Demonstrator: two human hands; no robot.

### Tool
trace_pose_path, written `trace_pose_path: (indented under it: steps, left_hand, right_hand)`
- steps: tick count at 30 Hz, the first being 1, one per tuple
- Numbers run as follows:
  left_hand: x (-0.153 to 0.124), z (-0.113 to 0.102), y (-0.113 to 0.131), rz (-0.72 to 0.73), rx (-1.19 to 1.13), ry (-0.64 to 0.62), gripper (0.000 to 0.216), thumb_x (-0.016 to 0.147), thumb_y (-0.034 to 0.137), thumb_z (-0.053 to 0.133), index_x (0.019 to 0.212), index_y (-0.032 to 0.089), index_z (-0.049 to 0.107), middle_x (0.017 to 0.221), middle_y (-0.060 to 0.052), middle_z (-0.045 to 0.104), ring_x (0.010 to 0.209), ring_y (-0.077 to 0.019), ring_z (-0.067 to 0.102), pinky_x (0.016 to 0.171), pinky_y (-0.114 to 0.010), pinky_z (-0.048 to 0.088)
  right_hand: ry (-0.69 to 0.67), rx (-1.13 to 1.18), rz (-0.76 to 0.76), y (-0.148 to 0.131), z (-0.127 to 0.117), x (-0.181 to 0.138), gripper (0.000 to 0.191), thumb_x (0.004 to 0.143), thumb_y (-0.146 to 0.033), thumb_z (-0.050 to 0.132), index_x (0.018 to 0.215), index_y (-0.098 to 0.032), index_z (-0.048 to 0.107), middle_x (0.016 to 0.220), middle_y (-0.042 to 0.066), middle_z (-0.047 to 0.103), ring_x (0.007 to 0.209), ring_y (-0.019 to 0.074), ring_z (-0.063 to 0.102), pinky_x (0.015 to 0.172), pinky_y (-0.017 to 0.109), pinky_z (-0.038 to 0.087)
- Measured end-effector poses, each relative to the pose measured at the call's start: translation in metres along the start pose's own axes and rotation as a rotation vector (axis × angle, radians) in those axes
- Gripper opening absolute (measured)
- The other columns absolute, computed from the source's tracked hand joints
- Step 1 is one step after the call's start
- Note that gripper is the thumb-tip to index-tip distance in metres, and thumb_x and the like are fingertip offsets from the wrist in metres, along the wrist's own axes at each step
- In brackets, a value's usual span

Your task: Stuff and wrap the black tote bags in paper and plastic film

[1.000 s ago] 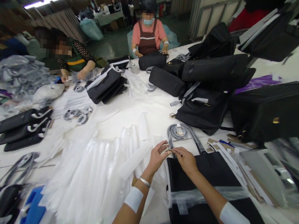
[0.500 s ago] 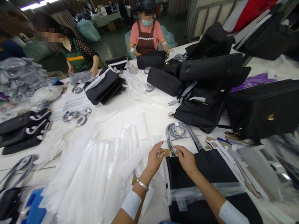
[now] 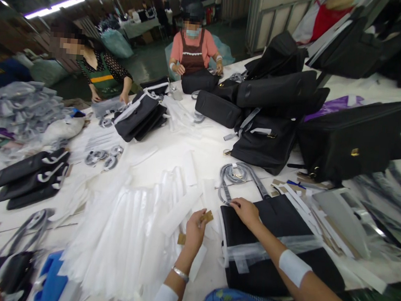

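My left hand (image 3: 195, 229) is closed around a small tan card (image 3: 208, 217), held just left of the bag. My right hand (image 3: 247, 212) pinches the lower end of a plastic-wrapped handle (image 3: 222, 187) at the top edge of a black bag (image 3: 286, 219). The bag lies flat before me, a clear plastic strip (image 3: 272, 250) across its middle. Just beyond the bag rests a coiled, wrapped strap (image 3: 239, 172). Close to my left wrist lies another small tan piece (image 3: 181, 238).
White tissue-like sheets (image 3: 119, 237) spread out on the left. Several black bags (image 3: 276, 89) pile up at the back right, and cardboard strips (image 3: 324, 217) lie on the right. Across the table (image 3: 173, 145) two people work, one in a brown apron (image 3: 192, 56).
My left hand has drawn away down and left with the tan card, separating from the right. My right hand stays by the handle's end at the bag's top edge.
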State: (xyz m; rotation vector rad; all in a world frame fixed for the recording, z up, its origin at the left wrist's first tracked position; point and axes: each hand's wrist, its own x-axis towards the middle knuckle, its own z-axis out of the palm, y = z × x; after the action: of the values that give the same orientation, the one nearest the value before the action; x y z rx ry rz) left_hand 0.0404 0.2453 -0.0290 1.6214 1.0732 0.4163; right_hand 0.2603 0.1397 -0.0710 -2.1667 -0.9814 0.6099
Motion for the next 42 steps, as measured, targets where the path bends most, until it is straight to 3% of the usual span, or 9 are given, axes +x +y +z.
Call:
trace_pose_path:
  steps: [5,9,14,17,21,25,29,34,42]
  left_hand:
    - [-0.008,0.017,-0.007,0.045,0.068,-0.159,0.038,0.074,0.011,0.065,0.107,0.026,0.073,0.11,-0.007,0.073,0.106,-0.0285,0.064,0.106,-0.048,0.043]
    - [-0.005,0.017,-0.011,0.032,0.083,-0.164,0.04,0.072,0.011,0.066,0.11,0.024,0.072,0.115,-0.008,0.071,0.112,-0.0305,0.062,0.108,-0.049,0.041]
    - [-0.007,0.005,-0.003,0.081,0.149,-0.167,0.038,0.076,0.017,0.064,0.113,0.025,0.07,0.122,-0.01,0.066,0.12,-0.0318,0.054,0.112,-0.05,0.034]
    - [-0.017,0.003,0.007,0.178,0.262,-0.107,0.031,0.082,0.026,0.06,0.111,0.023,0.07,0.121,-0.011,0.065,0.122,-0.0313,0.052,0.111,-0.049,0.034]
    - [-0.044,0.017,0.01,-0.032,0.166,-0.169,0.038,0.085,0.047,0.058,0.108,0.019,0.068,0.102,-0.012,0.07,0.094,-0.0282,0.066,0.091,-0.044,0.049]
    - [-0.067,0.04,0.0,-0.357,0.001,-0.276,0.066,0.072,0.062,0.069,0.117,0.014,0.063,0.116,-0.018,0.067,0.088,-0.0282,0.068,0.083,-0.039,0.05]
    - [-0.073,0.056,-0.008,-0.38,-0.074,-0.214,0.08,0.064,0.059,0.078,0.124,0.01,0.059,0.123,-0.022,0.064,0.105,-0.0329,0.064,0.092,-0.039,0.046]
    - [-0.064,0.056,0.002,-0.402,-0.224,-0.244,0.066,0.062,0.051,0.082,0.113,0.012,0.066,0.109,-0.017,0.072,0.113,-0.0334,0.062,0.095,-0.038,0.047]
    - [-0.064,0.037,0.027,-0.535,-0.3,-0.413,0.062,0.068,0.061,0.075,0.104,0.011,0.072,0.105,-0.014,0.074,0.106,-0.0314,0.066,0.095,-0.039,0.051]
  right_hand:
    - [-0.055,0.024,-0.066,-0.005,-0.017,-0.002,0.022,0.081,-0.031,0.058,0.095,-0.024,0.074,0.095,0.005,0.074,0.086,0.0222,0.068,0.082,0.036,0.053]
    - [-0.005,-0.008,-0.113,0.008,-0.071,-0.042,0.034,0.087,-0.038,0.05,0.11,-0.022,0.07,0.119,0.008,0.068,0.111,0.0252,0.062,0.101,0.042,0.047]
    - [0.264,-0.241,0.09,0.061,-0.149,-0.127,0.049,0.088,-0.051,0.045,0.121,-0.02,0.064,0.126,0.012,0.064,0.122,0.0292,0.055,0.111,0.046,0.037]
    - [0.308,-0.266,0.295,0.088,-0.171,-0.172,0.059,0.085,-0.058,0.044,0.127,-0.019,0.06,0.13,0.013,0.062,0.124,0.0321,0.054,0.11,0.048,0.038]
    - [0.225,-0.17,0.546,0.105,-0.171,-0.198,0.062,0.082,-0.064,0.046,0.129,-0.026,0.061,0.13,0.009,0.063,0.123,0.0343,0.055,0.104,0.049,0.045]
    - [0.156,-0.147,0.492,0.116,-0.162,-0.192,0.065,0.083,-0.065,0.046,0.133,-0.026,0.058,0.135,0.007,0.059,0.131,0.0323,0.048,0.111,0.045,0.039]
    - [0.077,-0.154,0.463,0.13,-0.16,-0.178,0.071,0.079,-0.068,0.05,0.133,-0.022,0.057,0.139,0.01,0.056,0.134,0.033,0.045,0.113,0.047,0.036]
    - [-0.003,-0.087,0.508,0.136,-0.172,-0.165,0.072,0.072,-0.07,0.06,0.126,-0.021,0.064,0.137,0.013,0.057,0.132,0.0354,0.046,0.111,0.048,0.038]
    - [-0.067,0.191,0.551,0.093,-0.188,-0.167,0.063,0.069,-0.065,0.069,0.115,-0.022,0.071,0.128,0.012,0.064,0.126,0.0334,0.053,0.109,0.043,0.041]
